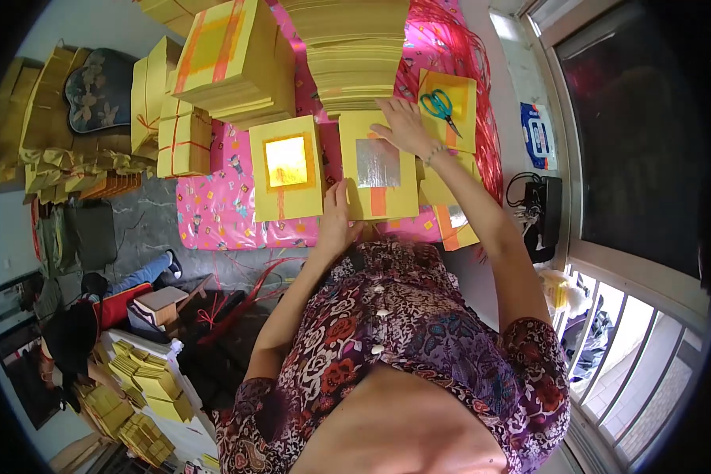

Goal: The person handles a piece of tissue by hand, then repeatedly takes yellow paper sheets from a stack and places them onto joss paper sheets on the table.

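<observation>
A stack of yellow paper sheets [399,193] with a silver square and an orange band on its top sheet lies in front of me. My left hand [336,218] is at its lower left edge, fingers stretched upward along the side and thumb hidden. Across its upper right corner rests my right hand [404,128], palm down with fingers apart. Left of it is another yellow stack [262,207] bearing a gold square in an orange frame. Teal-handled scissors [441,109] lie on yellow sheets [462,136] close to my right hand.
Tall yellow paper stacks [354,59] rise at the back, with tied bundles [183,146] at the left. A pink patterned cloth [221,217] covers the table. Red strands [482,103] run along its right side. At lower left another person [67,344] reaches toward yellow bundles [146,438].
</observation>
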Tool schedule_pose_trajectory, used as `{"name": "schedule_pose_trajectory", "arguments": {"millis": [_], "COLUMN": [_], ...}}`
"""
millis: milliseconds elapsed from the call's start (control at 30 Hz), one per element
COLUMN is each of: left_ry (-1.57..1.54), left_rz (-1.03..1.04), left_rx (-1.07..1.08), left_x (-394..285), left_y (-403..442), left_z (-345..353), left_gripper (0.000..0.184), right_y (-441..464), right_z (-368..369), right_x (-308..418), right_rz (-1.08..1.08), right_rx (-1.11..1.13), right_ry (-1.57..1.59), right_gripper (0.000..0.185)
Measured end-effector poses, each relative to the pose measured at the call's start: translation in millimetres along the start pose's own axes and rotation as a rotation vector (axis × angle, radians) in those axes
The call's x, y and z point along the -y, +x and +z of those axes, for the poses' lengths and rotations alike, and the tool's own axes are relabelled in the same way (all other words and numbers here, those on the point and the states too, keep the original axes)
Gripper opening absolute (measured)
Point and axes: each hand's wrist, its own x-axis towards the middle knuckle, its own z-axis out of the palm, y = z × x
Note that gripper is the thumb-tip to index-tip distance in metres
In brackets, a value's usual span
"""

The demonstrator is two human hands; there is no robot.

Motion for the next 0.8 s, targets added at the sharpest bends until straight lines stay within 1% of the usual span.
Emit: {"name": "schedule_pose_trajectory", "arguments": {"millis": [33, 67, 133, 167, 233, 267, 333, 467, 633, 733, 800], "left_ry": [-0.03, -0.031, -0.04, -0.043, -0.041, -0.044, -0.057, -0.054, -0.049, -0.045, -0.041], "left_rz": [-0.006, -0.013, 0.001, -0.004, -0.015, -0.015, -0.015, -0.03, -0.04, -0.059, -0.033], "left_rx": [0.015, 0.008, 0.033, 0.029, 0.033, 0.033, 0.025, 0.032, 0.06, 0.076, 0.074], "left_x": [1, 3, 3, 3, 2, 1, 0, -1, 1, 0, 1], "left_y": [0, 0, 0, 0, 0, 1, 0, 1, 1, 1, 1], "left_z": [1, 1, 2, 2, 1, 1, 0, -1, -1, -1, -2], "left_gripper": [0.091, 0.091, 0.088, 0.088, 0.085, 0.085, 0.087, 0.086, 0.085, 0.085, 0.084], "right_y": [6, 9, 15, 15, 13, 11, 8, 6, 7, 6, 6], "right_z": [3, 5, -1, -2, -1, 0, 2, 12, 12, 11, 11], "right_x": [1, 1, 6, 8, 9, 10, 13, 12, 16, 18, 18], "right_rz": [0.024, 0.015, 0.055, 0.05, 0.018, 0.017, 0.08, 0.056, 0.096, 0.11, 0.115], "right_rx": [0.074, 0.079, 0.16, 0.164, 0.069, 0.071, 0.058, 0.095, 0.181, 0.184, 0.179], "right_ry": [-0.06, -0.059, -0.129, -0.131, -0.159, -0.16, -0.148, -0.077, -0.06, -0.067, -0.063], "right_gripper": [0.058, 0.058, 0.054, 0.054, 0.046, 0.046, 0.044, 0.043, 0.042, 0.043, 0.043]}}
